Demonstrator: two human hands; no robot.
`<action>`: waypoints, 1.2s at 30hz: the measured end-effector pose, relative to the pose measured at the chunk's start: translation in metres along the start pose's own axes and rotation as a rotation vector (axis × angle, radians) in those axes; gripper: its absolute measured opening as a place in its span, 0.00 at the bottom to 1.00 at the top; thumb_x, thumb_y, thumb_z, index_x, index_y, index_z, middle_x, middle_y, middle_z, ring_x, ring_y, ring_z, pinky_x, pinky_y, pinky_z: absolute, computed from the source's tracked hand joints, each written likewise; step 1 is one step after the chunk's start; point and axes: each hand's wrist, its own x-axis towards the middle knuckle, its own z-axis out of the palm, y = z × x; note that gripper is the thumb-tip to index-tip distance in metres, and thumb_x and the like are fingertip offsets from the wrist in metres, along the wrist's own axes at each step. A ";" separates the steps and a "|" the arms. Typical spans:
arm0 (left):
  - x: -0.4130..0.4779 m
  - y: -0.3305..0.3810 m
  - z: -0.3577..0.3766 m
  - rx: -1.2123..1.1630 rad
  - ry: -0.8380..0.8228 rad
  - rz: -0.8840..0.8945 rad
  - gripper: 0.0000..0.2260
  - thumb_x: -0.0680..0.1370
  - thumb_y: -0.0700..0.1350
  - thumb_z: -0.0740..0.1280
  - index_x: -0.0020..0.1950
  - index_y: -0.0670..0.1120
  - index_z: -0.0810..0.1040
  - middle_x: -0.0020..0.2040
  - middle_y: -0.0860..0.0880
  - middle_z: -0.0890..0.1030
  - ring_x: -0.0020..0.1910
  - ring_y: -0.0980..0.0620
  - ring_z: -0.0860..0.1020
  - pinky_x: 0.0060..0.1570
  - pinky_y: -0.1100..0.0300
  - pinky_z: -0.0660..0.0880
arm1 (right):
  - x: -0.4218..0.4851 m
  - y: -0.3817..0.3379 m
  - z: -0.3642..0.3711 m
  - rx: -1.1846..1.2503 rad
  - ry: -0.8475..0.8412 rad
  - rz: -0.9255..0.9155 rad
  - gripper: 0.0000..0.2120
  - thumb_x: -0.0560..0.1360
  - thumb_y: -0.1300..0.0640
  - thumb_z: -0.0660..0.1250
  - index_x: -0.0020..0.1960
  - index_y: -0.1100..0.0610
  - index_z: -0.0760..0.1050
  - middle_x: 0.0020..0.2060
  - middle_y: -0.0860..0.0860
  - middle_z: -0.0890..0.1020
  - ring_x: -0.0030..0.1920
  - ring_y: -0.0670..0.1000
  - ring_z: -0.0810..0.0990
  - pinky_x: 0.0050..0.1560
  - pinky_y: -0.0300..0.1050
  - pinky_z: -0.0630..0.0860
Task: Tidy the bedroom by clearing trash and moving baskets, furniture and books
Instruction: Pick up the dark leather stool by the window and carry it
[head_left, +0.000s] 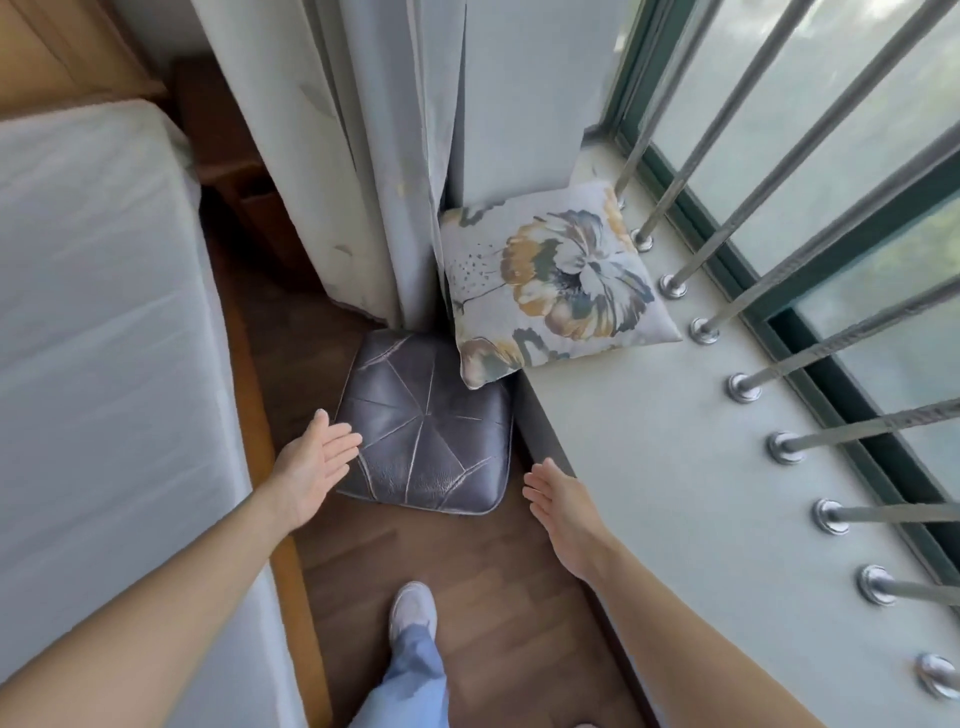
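You are holding both hands out toward purple stool (426, 426). Stool sitting on wood floor (467, 597), in corner between curtain (363, 156) and window ledge (649, 467). Left hand (317, 462) hanging at stool's left edge, fingers straight, a bit spread, holding nothing; touching or not, cannot tell. Right hand (558, 499) hanging near stool's right side, fingers straight, holding nothing. Flower pillow (556, 280) lying on ledge, one corner poking over stool. Bed (104, 312) crowding your left side.
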 end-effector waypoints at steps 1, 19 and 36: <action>0.023 0.001 -0.004 0.016 0.002 -0.003 0.28 0.82 0.58 0.49 0.73 0.40 0.65 0.71 0.41 0.70 0.71 0.45 0.68 0.72 0.51 0.60 | 0.019 0.003 0.005 -0.012 0.016 0.010 0.23 0.84 0.51 0.51 0.72 0.64 0.64 0.64 0.53 0.74 0.70 0.53 0.69 0.74 0.48 0.60; 0.265 -0.100 -0.053 0.519 0.282 0.024 0.36 0.76 0.52 0.69 0.78 0.44 0.55 0.77 0.47 0.58 0.75 0.49 0.60 0.72 0.55 0.58 | 0.246 0.102 0.021 -0.320 0.221 -0.006 0.07 0.78 0.60 0.65 0.56 0.58 0.73 0.48 0.47 0.79 0.50 0.48 0.77 0.41 0.28 0.71; 0.254 -0.177 -0.074 0.323 0.285 -0.022 0.33 0.68 0.43 0.78 0.69 0.46 0.67 0.60 0.50 0.77 0.55 0.51 0.77 0.57 0.56 0.72 | 0.272 0.161 0.000 -0.119 0.246 0.034 0.17 0.73 0.55 0.72 0.59 0.59 0.76 0.52 0.53 0.84 0.52 0.53 0.83 0.59 0.54 0.78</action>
